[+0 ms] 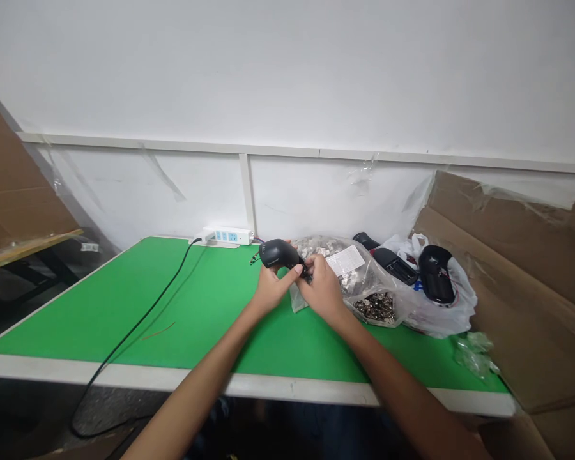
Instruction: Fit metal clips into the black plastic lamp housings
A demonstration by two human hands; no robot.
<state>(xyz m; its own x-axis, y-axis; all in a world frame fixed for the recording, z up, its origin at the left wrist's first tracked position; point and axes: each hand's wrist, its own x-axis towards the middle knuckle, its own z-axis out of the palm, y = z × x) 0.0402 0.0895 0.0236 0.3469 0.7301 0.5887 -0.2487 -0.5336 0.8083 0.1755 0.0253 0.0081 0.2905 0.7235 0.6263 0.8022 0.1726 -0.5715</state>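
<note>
My left hand (pixel 271 289) is closed around a black curved plastic device housing (pixel 276 253), its thumb lying along the near side. Thin wires (pixel 255 258) stick out at the housing's left end. At its lower right end, my right hand (pixel 324 287) is closed, with thumb and fingertips pinched against the housing. Whether a small part sits between those fingertips is hidden. Both hands are above the green tabletop (pixel 196 306), just in front of a clear plastic bag (pixel 311 246) of small metal pieces with a white label (pixel 345 260).
A white power strip (pixel 232 236) stands by the wall, a black cable (pixel 148 313) running from it over the front edge. To the right, dark metal parts (pixel 377 308) and black plastic shells (pixel 436 275) lie in bags. Cardboard (pixel 498 306) closes off the right side. A thin wire (pixel 158 331) lies left.
</note>
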